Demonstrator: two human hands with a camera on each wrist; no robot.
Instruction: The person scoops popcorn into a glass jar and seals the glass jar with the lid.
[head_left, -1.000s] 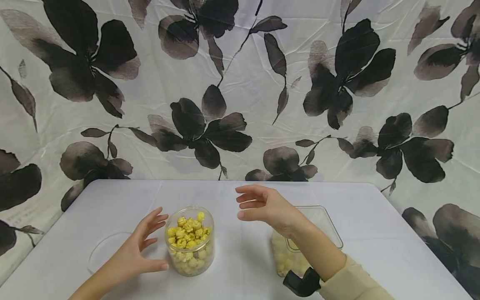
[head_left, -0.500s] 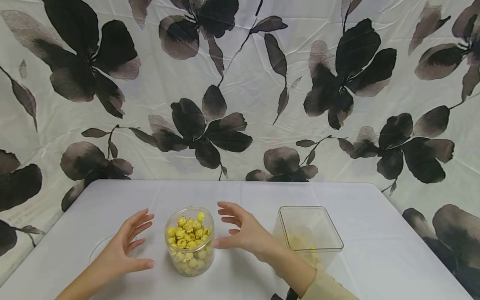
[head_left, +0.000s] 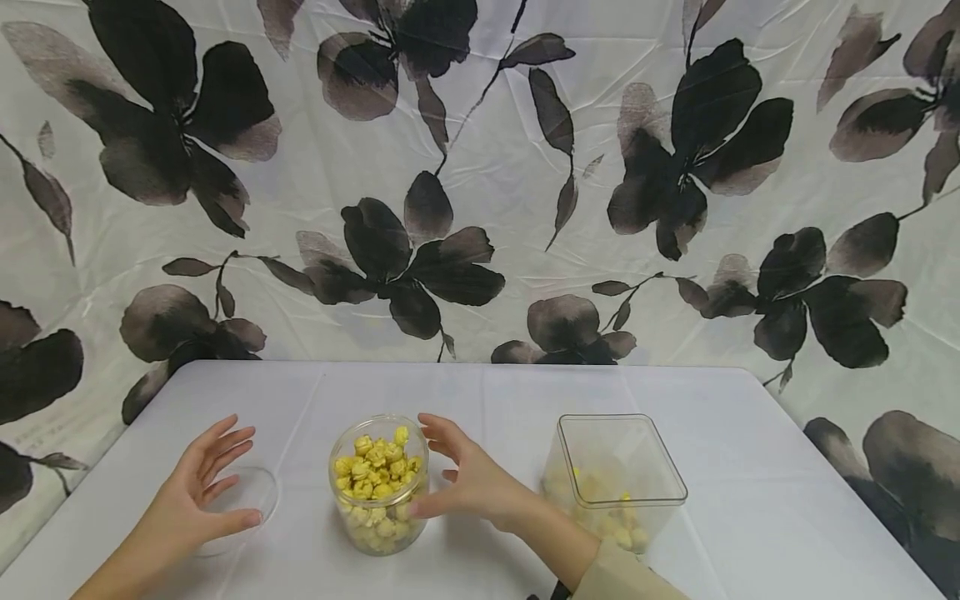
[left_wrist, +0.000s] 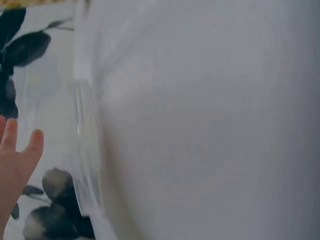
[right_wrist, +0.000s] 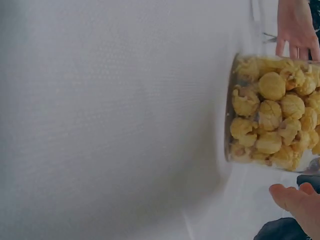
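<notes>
A clear round jar (head_left: pixel 347 435) filled with yellow popcorn (head_left: pixel 378 468) stands upright and uncovered on the table. My right hand (head_left: pixel 468 479) is held at the jar's right side, fingers and thumb spread. In the head view its fingertips overlap the jar's edge; in the right wrist view a gap shows between the fingers (right_wrist: pixel 292 195) and the jar wall. My left hand (head_left: pixel 191 496) hovers to the left with spread fingers, holding nothing. Beneath it a clear round lid (head_left: pixel 262 493) lies flat, partly hidden; the left wrist view shows its edge (left_wrist: pixel 89 150).
To the right stands a clear square container (head_left: pixel 618 454), with some popcorn at its bottom. The white-covered table (head_left: pixel 750 500) ends at a floral cloth (head_left: pixel 480 183) hanging behind it.
My right hand has come down and left from above the square container to the jar's side. My left hand has drawn away from the jar to the left. The jar stays put.
</notes>
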